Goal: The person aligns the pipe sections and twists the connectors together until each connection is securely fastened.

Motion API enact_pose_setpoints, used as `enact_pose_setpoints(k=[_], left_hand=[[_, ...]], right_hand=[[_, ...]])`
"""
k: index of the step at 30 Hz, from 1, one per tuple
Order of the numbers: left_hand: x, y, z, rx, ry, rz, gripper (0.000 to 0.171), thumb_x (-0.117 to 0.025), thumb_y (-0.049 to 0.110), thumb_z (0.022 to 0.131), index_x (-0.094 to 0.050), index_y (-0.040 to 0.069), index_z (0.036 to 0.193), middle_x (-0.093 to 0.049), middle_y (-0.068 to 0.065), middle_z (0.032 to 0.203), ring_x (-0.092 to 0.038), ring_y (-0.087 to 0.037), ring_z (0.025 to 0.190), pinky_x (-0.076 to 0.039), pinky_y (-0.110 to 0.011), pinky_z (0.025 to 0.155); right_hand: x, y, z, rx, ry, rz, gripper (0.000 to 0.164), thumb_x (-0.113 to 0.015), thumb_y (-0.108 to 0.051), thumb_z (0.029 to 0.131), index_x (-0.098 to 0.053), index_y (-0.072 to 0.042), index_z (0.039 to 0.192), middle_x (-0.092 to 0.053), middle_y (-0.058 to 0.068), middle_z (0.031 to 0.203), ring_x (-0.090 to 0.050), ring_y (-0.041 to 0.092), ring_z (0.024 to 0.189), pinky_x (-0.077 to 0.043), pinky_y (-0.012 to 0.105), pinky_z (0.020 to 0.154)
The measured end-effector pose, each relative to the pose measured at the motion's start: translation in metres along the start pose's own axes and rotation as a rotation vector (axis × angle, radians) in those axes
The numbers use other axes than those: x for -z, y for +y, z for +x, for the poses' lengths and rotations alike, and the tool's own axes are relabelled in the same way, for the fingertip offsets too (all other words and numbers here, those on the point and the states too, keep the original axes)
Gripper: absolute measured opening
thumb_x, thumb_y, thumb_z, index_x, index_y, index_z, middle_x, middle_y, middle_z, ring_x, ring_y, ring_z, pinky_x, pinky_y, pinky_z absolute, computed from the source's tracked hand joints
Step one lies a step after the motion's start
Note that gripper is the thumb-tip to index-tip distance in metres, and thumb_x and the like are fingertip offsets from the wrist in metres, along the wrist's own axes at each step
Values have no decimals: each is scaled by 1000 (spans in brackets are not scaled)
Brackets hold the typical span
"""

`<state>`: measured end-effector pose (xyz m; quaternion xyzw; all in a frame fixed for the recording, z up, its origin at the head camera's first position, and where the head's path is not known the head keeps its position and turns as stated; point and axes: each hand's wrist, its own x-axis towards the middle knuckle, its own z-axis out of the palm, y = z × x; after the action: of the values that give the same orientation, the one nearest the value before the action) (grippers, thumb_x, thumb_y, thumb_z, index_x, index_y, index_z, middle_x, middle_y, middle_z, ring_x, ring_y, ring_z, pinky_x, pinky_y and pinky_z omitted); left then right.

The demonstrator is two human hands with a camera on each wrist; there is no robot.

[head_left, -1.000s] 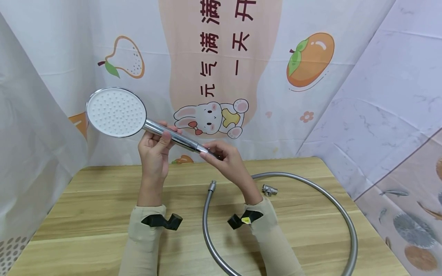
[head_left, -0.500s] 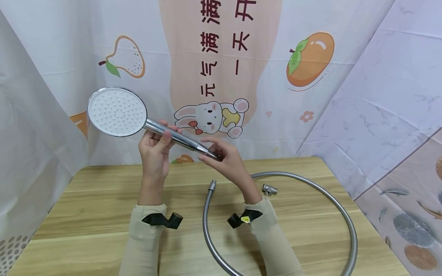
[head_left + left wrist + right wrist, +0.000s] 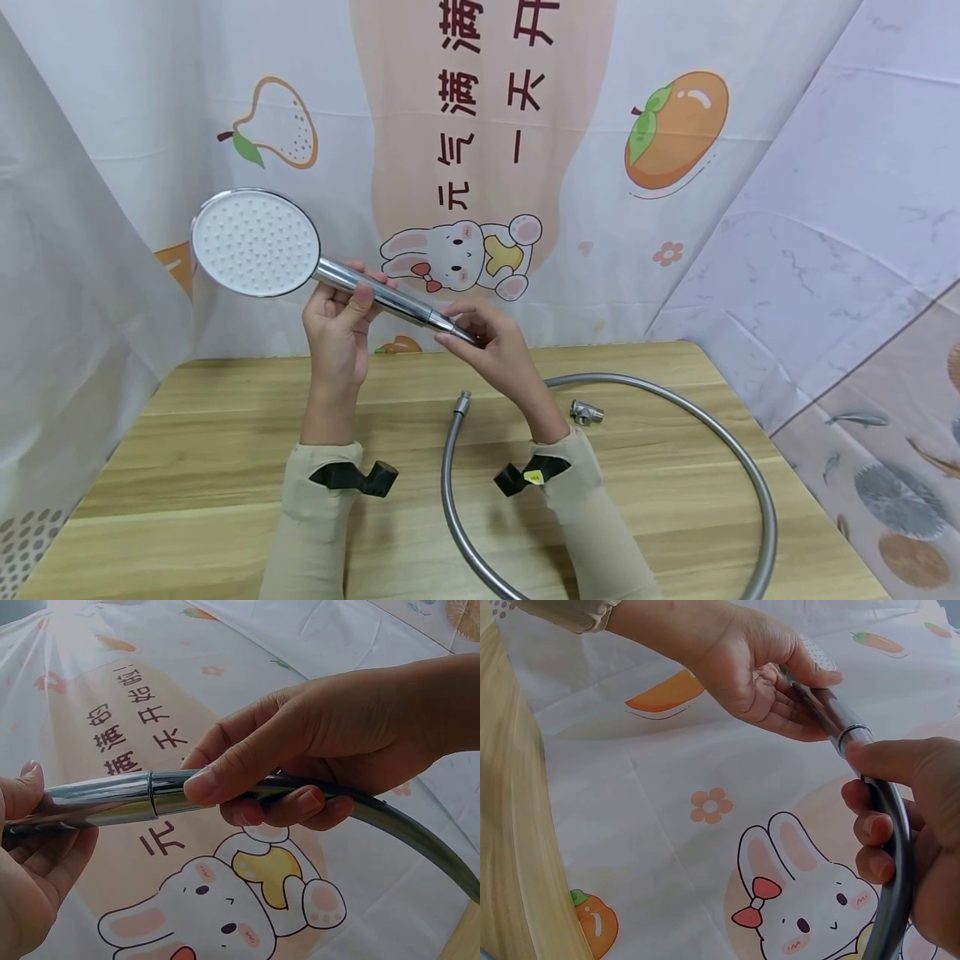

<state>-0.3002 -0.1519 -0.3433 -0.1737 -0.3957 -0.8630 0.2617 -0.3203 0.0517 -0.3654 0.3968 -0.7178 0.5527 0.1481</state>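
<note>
A chrome hand shower with a round white nozzle face [image 3: 255, 242] is held up above the table, its handle slanting down to the right. My left hand [image 3: 336, 346] grips that handle, thumb in front and fingers behind. At the handle's lower end, my right hand [image 3: 501, 343] pinches the tapered metal hose connector [image 3: 180, 789] between thumb and forefinger. The connector meets the handle at a thin ring seam. From it the grey shower hose [image 3: 896, 900] runs through my curled right fingers and bends down. The threads inside the joint are hidden.
The hose's loop [image 3: 720, 433] lies over the right part of the wooden table [image 3: 187, 500], its free metal end [image 3: 462, 404] near the middle. A small chrome T-shaped fitting [image 3: 586, 412] lies right of my right wrist. A printed cloth [image 3: 585, 317] hangs behind the table.
My right thumb and forefinger spread apart around the connector half a second ago and now have closed on it again. My left hand and the hand shower stay almost still.
</note>
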Motion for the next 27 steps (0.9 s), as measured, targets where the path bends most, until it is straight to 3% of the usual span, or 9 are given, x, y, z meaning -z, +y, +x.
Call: enact_pose_setpoints(k=[22, 27], left_hand=[[1, -1, 0, 0, -5, 2, 26, -72, 5, 91, -60, -2, 113, -75, -12, 93, -76, -24, 86, -63, -32, 85], [1, -1, 0, -2, -4, 4, 25, -71, 4, 92, -60, -2, 113, -75, -12, 93, -76, -24, 86, -63, -32, 85]], right_hand=[[2, -1, 1, 2, -19, -11, 18, -69, -3, 95, -69, -3, 113, -59, 7, 75, -43, 11, 59, -36, 21, 52], [2, 0, 1, -13, -23, -4, 24, -71, -3, 94, -68, -2, 118, -60, 9, 76, -44, 11, 59, -36, 20, 52]])
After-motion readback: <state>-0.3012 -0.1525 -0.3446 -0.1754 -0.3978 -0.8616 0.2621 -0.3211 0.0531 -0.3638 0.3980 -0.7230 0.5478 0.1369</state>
